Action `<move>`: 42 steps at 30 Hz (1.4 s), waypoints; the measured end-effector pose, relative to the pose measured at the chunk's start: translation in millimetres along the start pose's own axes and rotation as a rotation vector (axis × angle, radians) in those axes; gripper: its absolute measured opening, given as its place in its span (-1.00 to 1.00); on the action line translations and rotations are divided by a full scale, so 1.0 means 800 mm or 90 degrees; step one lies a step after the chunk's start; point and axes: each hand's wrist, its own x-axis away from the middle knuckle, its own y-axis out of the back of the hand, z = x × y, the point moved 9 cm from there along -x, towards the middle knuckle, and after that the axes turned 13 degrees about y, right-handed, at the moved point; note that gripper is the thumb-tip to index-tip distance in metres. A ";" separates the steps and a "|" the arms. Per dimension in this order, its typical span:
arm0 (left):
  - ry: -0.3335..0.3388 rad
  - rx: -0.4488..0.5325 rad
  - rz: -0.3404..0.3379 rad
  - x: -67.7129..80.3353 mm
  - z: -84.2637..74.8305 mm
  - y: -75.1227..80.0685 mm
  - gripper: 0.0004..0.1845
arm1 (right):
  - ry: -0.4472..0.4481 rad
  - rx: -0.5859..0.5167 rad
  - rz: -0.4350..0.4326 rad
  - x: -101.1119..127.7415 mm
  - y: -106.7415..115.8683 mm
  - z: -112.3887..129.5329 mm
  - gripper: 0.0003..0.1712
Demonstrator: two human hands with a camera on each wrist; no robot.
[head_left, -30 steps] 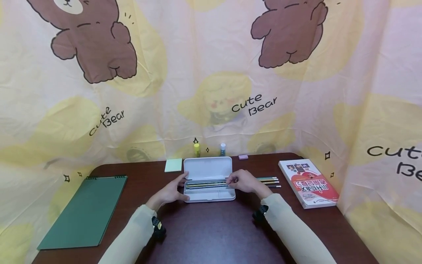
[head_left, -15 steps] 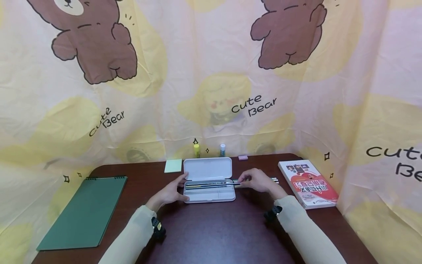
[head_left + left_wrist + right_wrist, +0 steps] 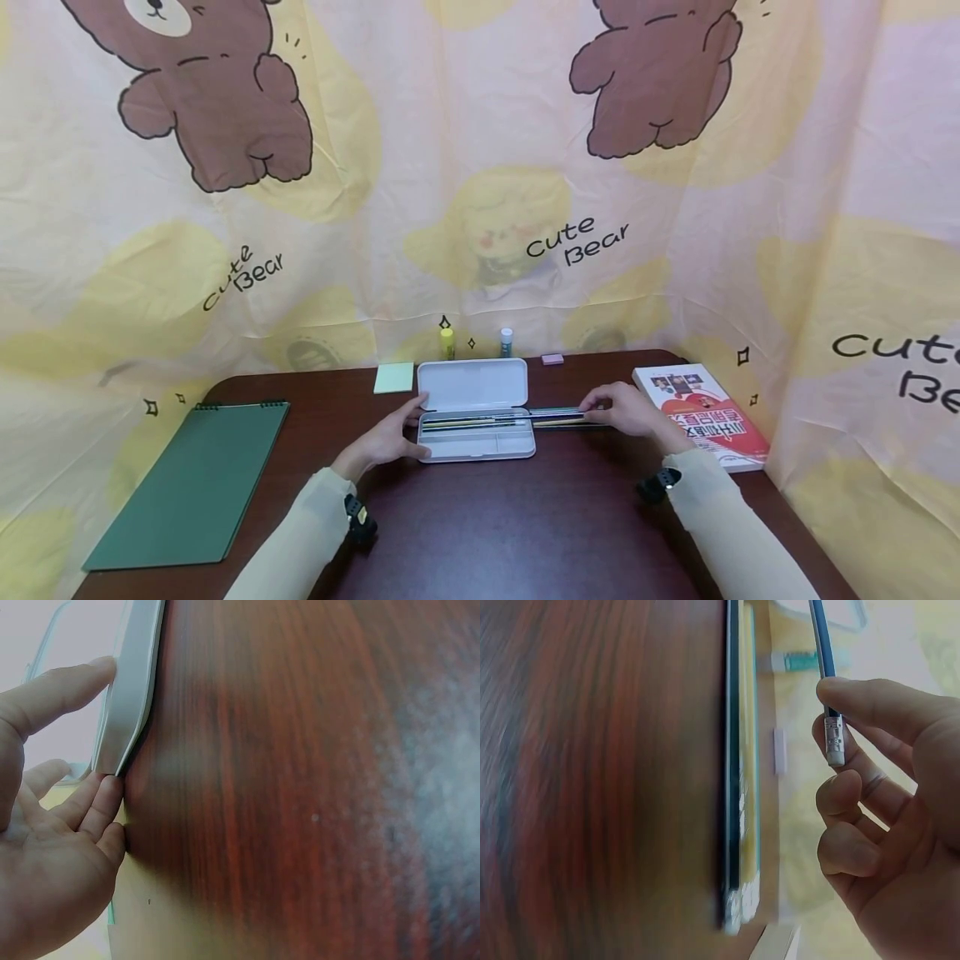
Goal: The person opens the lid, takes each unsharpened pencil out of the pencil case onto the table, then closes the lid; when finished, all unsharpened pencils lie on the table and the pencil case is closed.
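Observation:
A white pencil case (image 3: 472,383) lies with its lid raised on the dark wooden table. Several pencils (image 3: 465,423) are in its long compartment. My left hand (image 3: 386,435) holds the case's left end, the thumb on its near wall (image 3: 129,697) and the fingers around the end. Between thumb and forefinger, my right hand (image 3: 624,408) pinches a dark blue pencil (image 3: 822,637) close to its eraser end. That pencil is lifted and points left toward the case. Below it on the table, right of the case, lie other pencils (image 3: 747,787) with white eraser ends.
Behind the case stand a yellow-capped stick (image 3: 447,343) and a glue stick (image 3: 507,343). A pale green note pad (image 3: 393,377) and a pink eraser (image 3: 552,359) lie nearby. A green spiral pad (image 3: 191,483) is at left, a book (image 3: 701,408) at right.
My right hand has moved rightward from the case, over the loose pencils, and now carries a pencil by its end. My left hand stays on the case.

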 end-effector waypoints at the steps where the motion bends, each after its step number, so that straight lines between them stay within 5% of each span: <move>1: 0.000 -0.001 0.000 0.000 0.000 0.000 0.16 | 0.001 0.001 0.001 0.003 0.002 -0.003 -0.89; 26: 0.011 -0.015 0.000 0.001 0.001 0.001 0.15 | -0.045 0.012 -0.008 0.054 0.033 -0.049 -0.88; 42: 0.015 -0.022 0.005 0.001 0.001 0.000 0.13 | -0.123 -0.011 0.041 0.054 0.013 -0.059 -0.91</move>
